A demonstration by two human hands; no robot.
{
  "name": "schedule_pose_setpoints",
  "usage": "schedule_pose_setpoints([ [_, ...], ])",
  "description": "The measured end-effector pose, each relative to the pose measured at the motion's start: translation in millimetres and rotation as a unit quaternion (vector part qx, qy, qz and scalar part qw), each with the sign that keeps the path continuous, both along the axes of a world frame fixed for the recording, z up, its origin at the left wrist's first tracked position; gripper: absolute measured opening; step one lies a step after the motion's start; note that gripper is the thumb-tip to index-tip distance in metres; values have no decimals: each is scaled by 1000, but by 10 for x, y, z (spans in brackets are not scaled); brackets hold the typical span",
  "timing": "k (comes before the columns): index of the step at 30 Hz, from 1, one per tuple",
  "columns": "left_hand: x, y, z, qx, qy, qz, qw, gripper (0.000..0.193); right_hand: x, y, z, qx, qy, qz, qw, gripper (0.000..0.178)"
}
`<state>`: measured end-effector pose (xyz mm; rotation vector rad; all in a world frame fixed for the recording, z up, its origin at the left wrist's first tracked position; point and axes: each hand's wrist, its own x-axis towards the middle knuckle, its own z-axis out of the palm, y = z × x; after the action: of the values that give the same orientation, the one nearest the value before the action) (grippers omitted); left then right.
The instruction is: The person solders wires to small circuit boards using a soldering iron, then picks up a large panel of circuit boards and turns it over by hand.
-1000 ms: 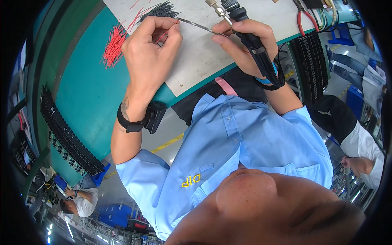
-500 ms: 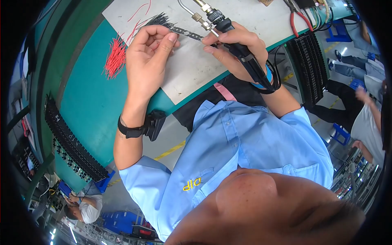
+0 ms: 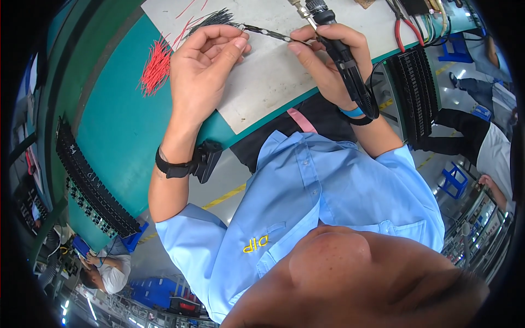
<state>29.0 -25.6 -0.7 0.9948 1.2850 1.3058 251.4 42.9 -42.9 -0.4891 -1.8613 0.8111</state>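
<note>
My left hand (image 3: 205, 68) is closed in a pinch on what looks like a thin black wire, at the left end of a narrow black strip of small boards (image 3: 266, 31). My right hand (image 3: 342, 65) grips a black soldering iron (image 3: 345, 68) with a metal feed tube on it. Its thumb and forefinger also pinch the strip's right end, so the strip spans the gap between both hands. The iron's tip is hard to make out. Beyond my left hand lie a bundle of black wires (image 3: 219, 18) and a bundle of red wires (image 3: 155, 66).
A pale board (image 3: 257, 98) lies on the green bench top (image 3: 123, 115). Red-handled pliers (image 3: 406, 34) and cables lie at the far right. Black slotted racks (image 3: 95, 186) stand to the left, and another rack (image 3: 413, 90) to the right. Other people are in the background.
Both hands have shifted slightly away from me, and my right hand with the soldering iron has moved rightward. The gap between the hands is wider, with more of the strip showing.
</note>
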Motion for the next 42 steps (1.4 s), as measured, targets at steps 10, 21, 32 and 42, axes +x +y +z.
schedule_pose_setpoints([
  [10, 28, -9, -7, -8, 20, 15, 1000, 25, 19, 21, -31, -67, 17, -34, 997, 55],
  [21, 19, -6, 2, -26, 6, 13, 1000, 25, 20, 27, -31, -55, 15, -33, 998, 56],
  [32, 19, -2, -1, -25, 12, 15, 999, 25, -24, 25, -23, -27, 31, -9, 999, 51],
  [42, -4, -4, -5, -19, -7, 23, 1000, 20, 2, 52, 10, 38, -6, 52, 998, 54],
])
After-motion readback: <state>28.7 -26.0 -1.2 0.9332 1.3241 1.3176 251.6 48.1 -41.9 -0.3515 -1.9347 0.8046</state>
